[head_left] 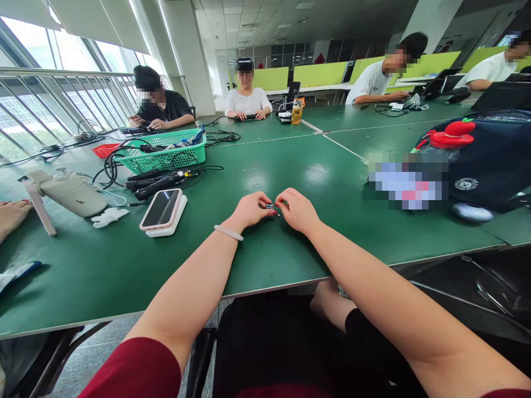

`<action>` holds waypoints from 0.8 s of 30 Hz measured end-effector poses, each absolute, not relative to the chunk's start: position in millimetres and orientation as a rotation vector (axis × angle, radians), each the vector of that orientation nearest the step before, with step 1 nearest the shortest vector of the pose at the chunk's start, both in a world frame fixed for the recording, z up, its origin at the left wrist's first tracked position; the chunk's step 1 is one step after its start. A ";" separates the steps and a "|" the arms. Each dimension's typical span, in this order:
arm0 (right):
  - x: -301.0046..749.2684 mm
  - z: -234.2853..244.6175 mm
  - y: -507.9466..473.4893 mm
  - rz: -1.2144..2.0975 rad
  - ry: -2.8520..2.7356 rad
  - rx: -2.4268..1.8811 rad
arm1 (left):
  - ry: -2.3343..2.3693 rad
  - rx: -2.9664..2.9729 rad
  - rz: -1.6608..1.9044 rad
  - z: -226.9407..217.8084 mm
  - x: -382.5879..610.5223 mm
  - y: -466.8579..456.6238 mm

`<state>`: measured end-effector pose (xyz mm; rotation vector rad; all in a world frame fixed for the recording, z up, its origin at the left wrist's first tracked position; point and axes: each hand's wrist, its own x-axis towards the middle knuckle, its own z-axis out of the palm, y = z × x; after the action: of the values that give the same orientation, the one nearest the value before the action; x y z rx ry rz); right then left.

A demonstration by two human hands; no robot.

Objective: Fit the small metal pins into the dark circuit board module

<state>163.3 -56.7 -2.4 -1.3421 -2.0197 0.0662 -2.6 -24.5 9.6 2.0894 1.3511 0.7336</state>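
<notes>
My left hand (pixel 253 209) pinches a small dark piece with pale markings (pixel 271 207) between thumb and fingers, just above the green table (pixel 257 249). Its exact kind is too small to make out. My right hand (pixel 296 209) meets it from the other side, with thumb and forefinger pressed together at the piece's right edge. Whatever those right fingertips grip is hidden. A tiny bright spot shows just below them. Around my left wrist sits a pale bangle (pixel 229 232).
Left of my hands lie a phone on a white box (pixel 163 210), black cables, a green basket (pixel 166 156) and a beige bottle (pixel 70 193). At right are a dark backpack (pixel 489 155) and a mouse (pixel 472 213). Another person's hand (pixel 12 218) rests at far left; several people sit around.
</notes>
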 end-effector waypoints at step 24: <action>163.6 -4.3 -57.3 0.124 -2.016 -1.301 | 1.300 2.100 0.747 10.1 -2.2 -24.8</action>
<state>163.6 -57.3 -4.3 -1.3011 -2.0159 0.1236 -2.2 -24.8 10.1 2.0996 1.2998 0.7470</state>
